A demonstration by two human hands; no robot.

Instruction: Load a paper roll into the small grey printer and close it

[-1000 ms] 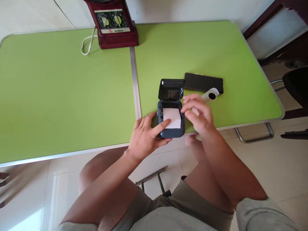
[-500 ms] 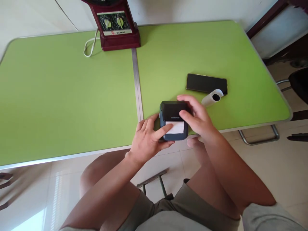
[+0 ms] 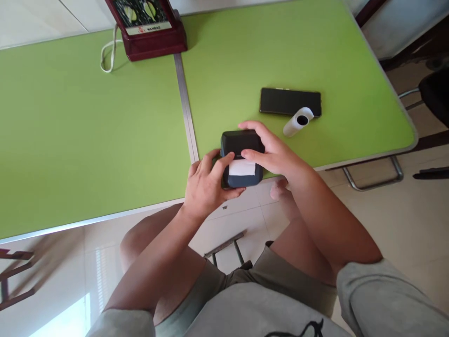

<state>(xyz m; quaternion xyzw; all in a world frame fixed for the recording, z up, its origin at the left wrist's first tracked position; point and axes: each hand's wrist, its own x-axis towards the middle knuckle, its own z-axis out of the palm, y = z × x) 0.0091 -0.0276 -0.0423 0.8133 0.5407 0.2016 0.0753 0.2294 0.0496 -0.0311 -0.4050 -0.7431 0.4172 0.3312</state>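
Note:
A small dark device (image 3: 242,140) with a black lid and a dark blue body is held between both hands at the table's front edge. A strip of white paper (image 3: 242,167) lies across its front part. My left hand (image 3: 206,182) grips the device's left side, its fingers around the edge and a fingertip on the lid near the paper. From the right, my right hand (image 3: 271,150) holds the device, thumb on the lid's front edge and fingers behind the far corner.
On the green table (image 3: 105,126) a black phone (image 3: 289,100) lies behind a white paper roll (image 3: 298,121). A dark red appliance (image 3: 154,42) with a white cord (image 3: 112,49) stands at the back. A black chair (image 3: 435,96) is at the right.
The view has shifted, so the table items appear higher and further left. A left finger has moved off the white paper onto the lid, and the right thumb now lies at the lid's front edge.

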